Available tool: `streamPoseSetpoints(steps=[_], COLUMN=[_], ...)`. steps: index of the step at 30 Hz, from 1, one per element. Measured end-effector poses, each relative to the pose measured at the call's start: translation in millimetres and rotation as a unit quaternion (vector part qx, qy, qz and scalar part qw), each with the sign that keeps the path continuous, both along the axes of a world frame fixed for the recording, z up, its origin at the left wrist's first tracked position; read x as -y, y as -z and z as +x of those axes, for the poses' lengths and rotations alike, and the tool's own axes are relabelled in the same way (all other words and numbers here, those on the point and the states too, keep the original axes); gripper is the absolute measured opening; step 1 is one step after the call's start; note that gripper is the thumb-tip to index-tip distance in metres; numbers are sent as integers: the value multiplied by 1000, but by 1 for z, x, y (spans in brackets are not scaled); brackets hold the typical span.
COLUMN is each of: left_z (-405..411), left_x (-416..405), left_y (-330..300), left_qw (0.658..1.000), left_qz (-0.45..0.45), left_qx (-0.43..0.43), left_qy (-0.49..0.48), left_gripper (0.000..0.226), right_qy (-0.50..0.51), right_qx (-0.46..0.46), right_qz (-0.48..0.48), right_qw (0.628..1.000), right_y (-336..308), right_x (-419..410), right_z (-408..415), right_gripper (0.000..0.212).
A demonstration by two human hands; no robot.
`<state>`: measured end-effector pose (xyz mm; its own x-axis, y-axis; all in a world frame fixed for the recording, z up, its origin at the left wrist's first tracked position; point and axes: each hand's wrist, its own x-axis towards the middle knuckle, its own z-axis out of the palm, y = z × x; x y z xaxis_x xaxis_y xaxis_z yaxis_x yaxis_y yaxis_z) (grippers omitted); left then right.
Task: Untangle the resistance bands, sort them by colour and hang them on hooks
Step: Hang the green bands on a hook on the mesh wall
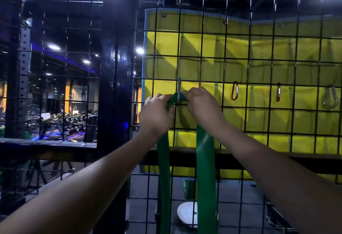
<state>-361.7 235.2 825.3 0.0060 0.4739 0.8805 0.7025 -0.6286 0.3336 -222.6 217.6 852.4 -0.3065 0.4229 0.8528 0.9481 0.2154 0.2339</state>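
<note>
The green band (204,169) hangs as a long loop in front of the black wire grid (246,93), its 2 flat sides dropping straight down and out of view at the bottom. Its long axis is therefore vertical, and only the short top fold matters for the hanging. That fold sits at the grey clip (179,89), which hangs from a grid wire and points down between the 2 hands.

The left hand (157,115) pinches the left end of the fold with curled fingers; the right hand (202,105) grips the right end the same way, knuckles toward the camera. Both grips are closed on the band, none spread. The clip lies right between them, touching or nearly touching the fold, and roughly equally near each hand. Whether the band already sits inside the clip cannot be told, since the fingers hide the gate.

Further right on the same row, 2 orange clips (234,91) and a larger grey one (329,97) hang bare against the yellow mat (259,52).
</note>
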Motion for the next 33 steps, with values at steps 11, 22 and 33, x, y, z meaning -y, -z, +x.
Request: streamPoseSetpoints(steps=[11, 22, 33], left_z=[-3, -14, -14], left_x=[5, 27, 48], left_y=[17, 93, 148], left_qw=[993, 988, 979], left_qz=[-27, -26, -86], left_qx=[-7, 27, 65], left_qy=[118, 147, 172], left_gripper=[50, 70, 64], right_qy=[24, -86, 35], right_qx=[-84, -259, -178], right_qz=[-8, -116, -95], right_qw=[996, 955, 979], right_y=[18, 111, 166], right_x=[9, 31, 60], right_z=[0, 4, 8], right_gripper=[31, 57, 31])
